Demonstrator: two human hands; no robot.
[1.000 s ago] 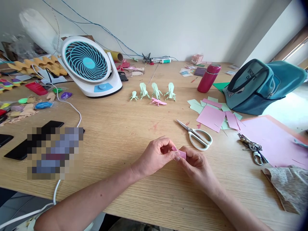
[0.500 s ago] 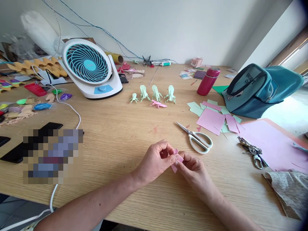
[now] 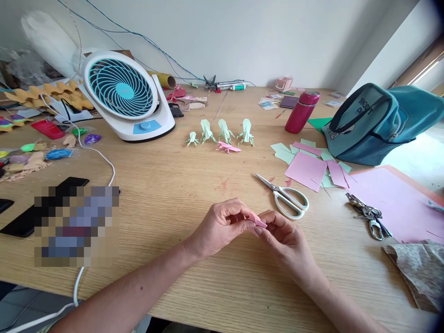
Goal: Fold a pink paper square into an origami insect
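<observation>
A small folded piece of pink paper [image 3: 258, 221] is pinched between both hands above the near part of the wooden table [image 3: 166, 185]. My left hand [image 3: 225, 225] grips its left side between thumb and fingers. On the right, my right hand [image 3: 282, 238] holds the other end, thumb below and fingers curled above. Parts of the paper are hidden by the fingertips. White-handled scissors [image 3: 290, 202] lie just beyond my right hand. Farther back, several pale green folded-paper figures [image 3: 226, 131] stand in a row, with a pink folded-paper figure [image 3: 228, 147] in front of them.
Pink and green paper sheets [image 3: 305, 171] lie at the right, near a red bottle [image 3: 302, 112] and a teal bag [image 3: 367, 125]. Keys [image 3: 369, 215] rest on the right side. A white fan [image 3: 149, 127] stands at the back left, its cable [image 3: 104, 157] trailing forward.
The pink paper has turned in my fingers: the pointed part that hung below my thumbs no longer shows. Both hands remain on it. The view has shifted slightly.
</observation>
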